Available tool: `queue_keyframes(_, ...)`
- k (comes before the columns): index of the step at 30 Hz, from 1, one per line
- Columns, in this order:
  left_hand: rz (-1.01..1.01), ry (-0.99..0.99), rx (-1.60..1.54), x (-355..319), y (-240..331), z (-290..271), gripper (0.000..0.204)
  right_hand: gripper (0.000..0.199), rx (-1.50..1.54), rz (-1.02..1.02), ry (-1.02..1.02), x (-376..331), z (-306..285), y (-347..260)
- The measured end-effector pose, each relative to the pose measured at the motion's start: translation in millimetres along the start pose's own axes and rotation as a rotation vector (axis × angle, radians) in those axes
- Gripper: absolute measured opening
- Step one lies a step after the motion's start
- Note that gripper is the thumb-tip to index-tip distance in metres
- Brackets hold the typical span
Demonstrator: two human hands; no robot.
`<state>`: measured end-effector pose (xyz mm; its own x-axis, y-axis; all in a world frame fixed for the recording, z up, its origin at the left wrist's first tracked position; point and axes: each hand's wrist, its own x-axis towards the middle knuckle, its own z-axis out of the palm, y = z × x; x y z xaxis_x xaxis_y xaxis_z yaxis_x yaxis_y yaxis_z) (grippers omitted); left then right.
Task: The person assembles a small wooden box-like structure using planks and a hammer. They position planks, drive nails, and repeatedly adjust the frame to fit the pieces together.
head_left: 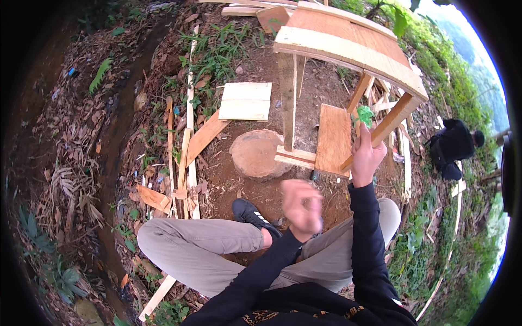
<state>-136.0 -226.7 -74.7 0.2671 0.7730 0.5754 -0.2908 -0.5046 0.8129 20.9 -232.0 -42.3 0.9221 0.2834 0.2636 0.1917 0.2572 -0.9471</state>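
Observation:
My right hand (367,155) is raised beside a leg of a wooden stool-like frame (348,46), its fingers closed. From its fingertips rises a small crumpled green piece, which looks like a thin plastic bag (365,116). My left hand (302,207) hangs over my lap, smeared by motion; the fingers look curled, and whether they hold anything does not show. The frame has a plank top and several legs. A wide board (333,136) and a short strip (295,156) lie at its lower end.
A round tree stump (258,154) stands in front of my shoe (251,214). Pale joined boards (246,101) lie beyond it, with long slats (191,92) to the left. A black bag (452,148) rests on the right. A narrow muddy channel (120,125) runs along the left.

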Motion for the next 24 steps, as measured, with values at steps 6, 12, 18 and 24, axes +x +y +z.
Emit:
queue_keyframes(6,-0.692,0.774,-0.701,27.9,-79.4,4.4,0.067,0.033,0.196,0.042,0.003,-1.4,3.1,-22.0)
queue_keyframes(12,-0.683,0.561,-0.782,43.3,-89.2,-7.0,0.078,0.034,0.229,0.046,-0.051,-10.4,11.0,-29.0)
queue_keyframes(18,-0.614,0.552,-0.744,47.5,-86.7,-10.7,0.072,0.035,0.200,0.007,-0.096,-19.6,14.9,-29.5)
queue_keyframes(24,-0.614,0.535,-0.759,44.5,-96.1,-6.1,0.073,0.034,0.155,-0.025,-0.062,-19.4,12.7,-26.7)
